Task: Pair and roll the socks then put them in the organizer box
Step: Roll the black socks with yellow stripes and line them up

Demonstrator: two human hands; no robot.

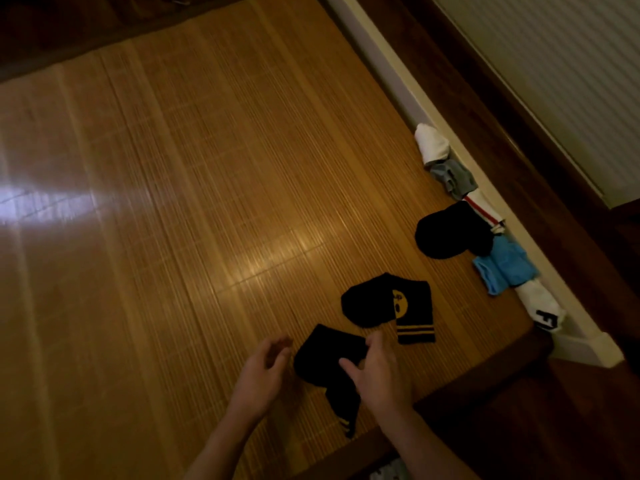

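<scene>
**Nearest.** A plain black sock (325, 358) lies flat on the bamboo mat (173, 237), between the two hands. Its long axis runs from about 11 o'clock to 5 o'clock, and the narrow end points back toward the person.

**Right hand** (379, 370): over the sock's 3 o'clock edge, with the thumb spread across the dark fabric. The fingers are wide and fairly straight, and no pinch is seen.

**Left hand** (266, 362): just beside the sock at its 9 o'clock, apart from it. The fingers are loosely curled and hold nothing.

**Next out.** At 1 o'clock from the right hand lies a black sock with yellow face and stripes (391, 306), its striped cuff just beside the fingertips. It is folded or doubled, and whether it is one sock or two cannot be told.

**Judgement:** this is the likely mate. The right hand is the nearer, so the reach is short, forward and slightly right.

**Farther**, at 1 to 2 o'clock along the mat's edge:
- a black sock (446, 237)
- a blue sock (505, 268)
- a white sock with black lettering (540, 306)
- a white sock with red stripe (483, 209)
- a grey sock (450, 174)
- a plain white sock (431, 143), the farthest

The organizer box is not identifiable in view. No pair is rolled yet, so the task stands early.
</scene>
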